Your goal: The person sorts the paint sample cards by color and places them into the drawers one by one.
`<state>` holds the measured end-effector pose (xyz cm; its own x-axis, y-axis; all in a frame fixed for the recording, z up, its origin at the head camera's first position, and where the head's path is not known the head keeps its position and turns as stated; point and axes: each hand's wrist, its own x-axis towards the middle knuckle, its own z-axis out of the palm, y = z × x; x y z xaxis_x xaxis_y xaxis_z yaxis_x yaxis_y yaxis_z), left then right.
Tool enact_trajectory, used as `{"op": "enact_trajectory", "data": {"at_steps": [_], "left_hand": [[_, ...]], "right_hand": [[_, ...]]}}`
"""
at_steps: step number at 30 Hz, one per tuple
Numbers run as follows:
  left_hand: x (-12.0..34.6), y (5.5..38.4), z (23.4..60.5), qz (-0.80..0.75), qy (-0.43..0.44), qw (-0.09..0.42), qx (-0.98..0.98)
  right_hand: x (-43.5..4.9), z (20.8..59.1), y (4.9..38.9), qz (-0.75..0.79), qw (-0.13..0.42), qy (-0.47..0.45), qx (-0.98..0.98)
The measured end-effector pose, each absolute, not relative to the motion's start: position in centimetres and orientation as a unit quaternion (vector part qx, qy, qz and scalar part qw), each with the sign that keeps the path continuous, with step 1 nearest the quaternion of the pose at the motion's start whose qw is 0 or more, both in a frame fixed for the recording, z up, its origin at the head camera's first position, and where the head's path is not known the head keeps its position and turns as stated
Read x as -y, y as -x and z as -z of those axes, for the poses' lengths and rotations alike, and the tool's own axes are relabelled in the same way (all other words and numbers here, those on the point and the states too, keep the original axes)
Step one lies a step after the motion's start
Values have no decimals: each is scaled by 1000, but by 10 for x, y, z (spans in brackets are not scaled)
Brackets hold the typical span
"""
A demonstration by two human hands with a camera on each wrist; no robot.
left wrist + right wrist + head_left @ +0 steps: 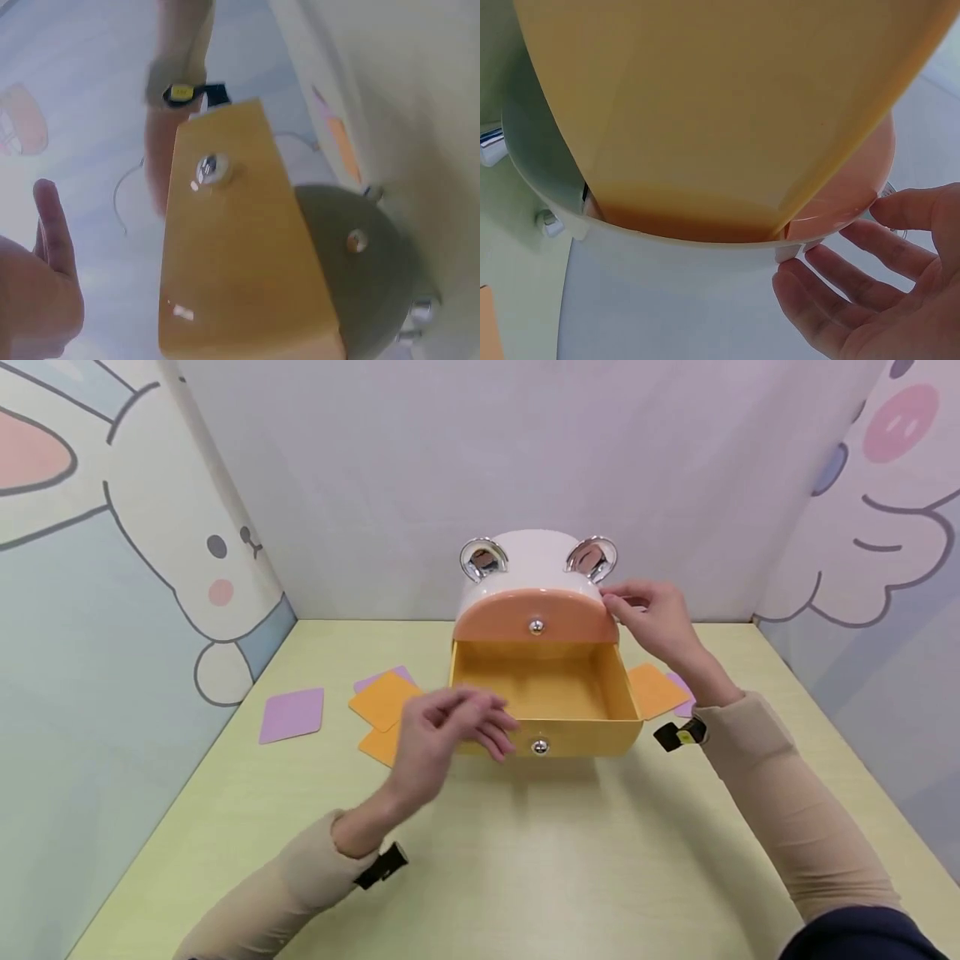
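Note:
A small white drawer cabinet (536, 560) with shiny silver ears stands on the table. Its rounded orange upper drawer (487, 627) is closed. Below it, the yellow drawer (540, 681) is pulled far out, its inside bare and a silver knob (540, 747) on its front. My right hand (656, 618) holds the cabinet's right side; the thumb lies at the front edge and fingers curve against the side in the right wrist view. My left hand (446, 739) hovers before the drawer's left front corner, loosely bent, holding nothing. In the left wrist view it is apart from the drawer.
Purple and orange square cards lie left of the cabinet, one purple card (292, 716) apart from an overlapping group with an orange card (384, 700). Right of the drawer lie another orange card (656, 691) and a partly covered purple one. Printed panels enclose the table.

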<state>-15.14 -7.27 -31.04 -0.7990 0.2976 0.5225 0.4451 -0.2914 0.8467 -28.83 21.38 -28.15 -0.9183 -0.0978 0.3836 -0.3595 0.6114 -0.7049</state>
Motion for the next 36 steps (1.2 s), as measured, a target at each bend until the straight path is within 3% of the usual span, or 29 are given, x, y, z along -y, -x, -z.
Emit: {"op": "enact_trajectory", "data": {"at_steps": [6,10,13,19,22,25,36], "left_hand": [[119,202,306,715,217,192,636],[151,243,334,605,118,214,757],[174,267,358,472,69,160,864],[206,295,392,259,9,-21,966],[212,301,401,205,-2,-74,976],[214,304,405,188,-2,-99,977],[213,305,408,181,-13,-108,977]], "right_hand": [[-213,280,286,-417,146,-129,888],[-211,278,284,-418,134,-128,889],[-210,277,284,-419,127,-127,890],[-210,277,285,-419,130,-131,889],[-209,277,285,-419,131,-135,888],[-210,277,285,-419,128,-134,889],[-210,277,284,-417,125,-131,890]]}}
